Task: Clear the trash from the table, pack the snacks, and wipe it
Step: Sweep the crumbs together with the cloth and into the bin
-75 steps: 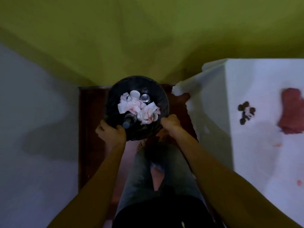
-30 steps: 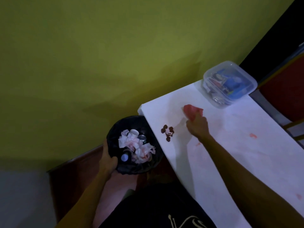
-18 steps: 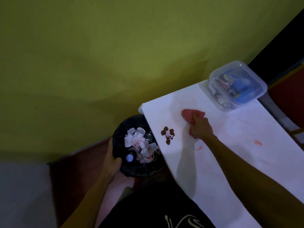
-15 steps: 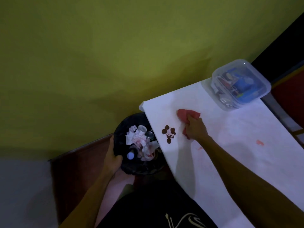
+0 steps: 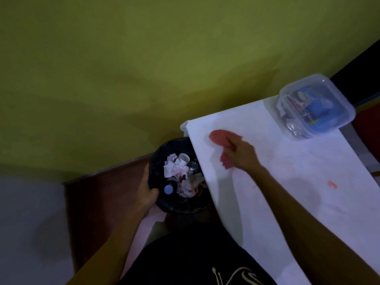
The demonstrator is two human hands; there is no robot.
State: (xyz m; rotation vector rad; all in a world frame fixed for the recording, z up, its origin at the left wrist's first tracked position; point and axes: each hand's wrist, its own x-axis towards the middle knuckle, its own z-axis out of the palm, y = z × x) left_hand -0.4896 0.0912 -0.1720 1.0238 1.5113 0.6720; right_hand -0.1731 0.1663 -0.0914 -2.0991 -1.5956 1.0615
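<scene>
Head-cam view looking down, dim light. A white table (image 5: 287,212) runs along the right side, one corner near a yellow-green wall (image 5: 144,68). The person's right hand (image 5: 240,155) is on the tabletop near that corner, fingers curled over a red cloth (image 5: 218,137) and pressing it flat to the surface; hand & cloth are motion-blurred, so exact finger positions are unclear. Part of the cloth sticks out past the fingertips toward the corner, part bunches under the palm. A small red smear (image 5: 332,184) sits on the tabletop, well apart from the cloth, closer to the viewer. At the table's far end stands a clear plastic container (image 5: 337,99) w/ lid on, snack packets (image 5: 308,108) in blue, red & white visible inside. Left of the table, below its edge, is a round black trash bin (image 5: 178,206) w/ a black liner, its rim partly tucked under the table's edge. The left hand (image 5: 149,190) grips the bin's near-left rim, thumb over the rim, fingers down the outside. Inside the bin: crumpled tissues (image 5: 174,170) w/ red stains, a white cup (image 5: 184,158), a metal can (image 5: 192,166), and a bottle (image 5: 168,189) w/ a pale blue cap. Bottom centre shows the person's black shirt (image 5: 195,260) w/ a gold design.
</scene>
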